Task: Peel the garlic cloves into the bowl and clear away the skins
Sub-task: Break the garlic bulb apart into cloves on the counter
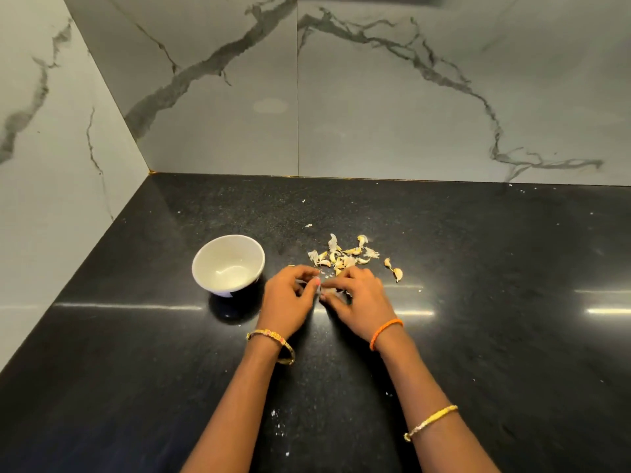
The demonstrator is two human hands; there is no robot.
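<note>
A white bowl (228,264) stands on the black counter, left of my hands, and looks empty. A heap of garlic cloves and papery skins (341,256) lies just beyond my fingers, with two more cloves (394,269) a little to its right. My left hand (290,298) and my right hand (358,297) meet fingertip to fingertip over the counter. Together they pinch one small garlic clove (324,290), which the fingers mostly hide.
The black stone counter (136,370) runs into a corner of marble-patterned walls at the back and left. Small white skin flecks (309,225) lie scattered behind the heap and near my forearms.
</note>
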